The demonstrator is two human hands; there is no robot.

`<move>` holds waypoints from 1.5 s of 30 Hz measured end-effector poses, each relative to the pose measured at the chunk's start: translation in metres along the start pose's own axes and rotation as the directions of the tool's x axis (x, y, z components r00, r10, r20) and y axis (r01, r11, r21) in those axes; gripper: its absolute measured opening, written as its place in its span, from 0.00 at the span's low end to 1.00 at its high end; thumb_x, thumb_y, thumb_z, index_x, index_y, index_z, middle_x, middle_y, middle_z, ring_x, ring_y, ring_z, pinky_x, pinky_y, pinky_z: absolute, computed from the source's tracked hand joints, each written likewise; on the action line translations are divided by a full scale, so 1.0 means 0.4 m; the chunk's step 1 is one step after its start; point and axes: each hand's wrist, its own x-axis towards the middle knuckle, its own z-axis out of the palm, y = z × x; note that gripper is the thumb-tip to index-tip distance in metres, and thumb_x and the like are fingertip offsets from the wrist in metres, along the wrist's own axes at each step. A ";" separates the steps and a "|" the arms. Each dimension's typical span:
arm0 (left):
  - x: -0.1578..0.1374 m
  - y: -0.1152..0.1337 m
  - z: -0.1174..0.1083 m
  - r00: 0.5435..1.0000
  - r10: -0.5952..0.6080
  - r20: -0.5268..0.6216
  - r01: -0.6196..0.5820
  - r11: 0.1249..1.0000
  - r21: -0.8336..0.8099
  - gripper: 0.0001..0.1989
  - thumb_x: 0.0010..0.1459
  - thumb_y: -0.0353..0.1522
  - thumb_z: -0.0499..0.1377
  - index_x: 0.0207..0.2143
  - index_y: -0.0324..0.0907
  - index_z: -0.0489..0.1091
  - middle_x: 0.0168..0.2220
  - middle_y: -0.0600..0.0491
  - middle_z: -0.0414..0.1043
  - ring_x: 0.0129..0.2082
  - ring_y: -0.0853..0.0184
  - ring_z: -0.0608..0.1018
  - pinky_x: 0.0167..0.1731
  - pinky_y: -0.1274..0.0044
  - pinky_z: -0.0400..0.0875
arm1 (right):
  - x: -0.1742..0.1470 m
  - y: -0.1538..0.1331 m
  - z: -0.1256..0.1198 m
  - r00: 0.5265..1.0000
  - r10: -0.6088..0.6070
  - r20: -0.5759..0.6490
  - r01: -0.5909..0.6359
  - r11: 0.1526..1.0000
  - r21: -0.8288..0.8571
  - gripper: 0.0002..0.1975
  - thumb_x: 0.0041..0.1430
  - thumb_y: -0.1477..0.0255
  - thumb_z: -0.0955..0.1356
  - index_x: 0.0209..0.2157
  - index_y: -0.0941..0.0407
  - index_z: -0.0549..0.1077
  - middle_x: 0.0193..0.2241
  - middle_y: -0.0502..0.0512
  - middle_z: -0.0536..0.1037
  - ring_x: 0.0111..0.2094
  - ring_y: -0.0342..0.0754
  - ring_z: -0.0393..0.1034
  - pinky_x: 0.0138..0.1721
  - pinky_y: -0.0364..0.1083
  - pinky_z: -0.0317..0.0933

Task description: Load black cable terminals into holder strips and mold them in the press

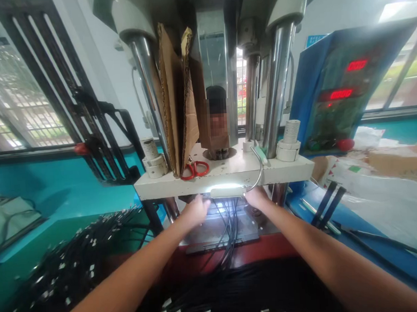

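Note:
My left hand [198, 209] reaches under the white press plate [282, 171], its fingers curled and the thumb toward the middle. What it grips, if anything, is hidden. On the other side, my right hand [257, 197] is beside the end of a lit lamp bar [227, 192], fingers bent under the plate's edge and partly hidden. Between my hands, several thin black cables [230, 234] hang out of the lit press opening. They run down toward a dark heap of cables [229, 290] with silvery connector ends.
Red-handled scissors [195, 169] and folded cardboard [172, 102] rest on the press plate. More black cables [70, 261] lie on the green table at left. A blue control box [345, 88] with red displays stands right, above tools [328, 205] on a blue surface.

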 end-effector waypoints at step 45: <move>-0.342 -0.039 0.166 0.494 0.869 0.022 -0.806 0.448 0.386 0.19 0.60 0.38 0.54 0.51 0.37 0.67 0.50 0.47 0.72 0.57 0.61 0.68 0.61 0.65 0.58 | -0.093 -0.014 -0.006 0.945 -0.325 0.033 0.323 0.918 -0.229 0.13 0.64 0.64 0.64 0.42 0.58 0.73 0.45 0.57 0.75 0.46 0.51 0.70 0.50 0.56 0.61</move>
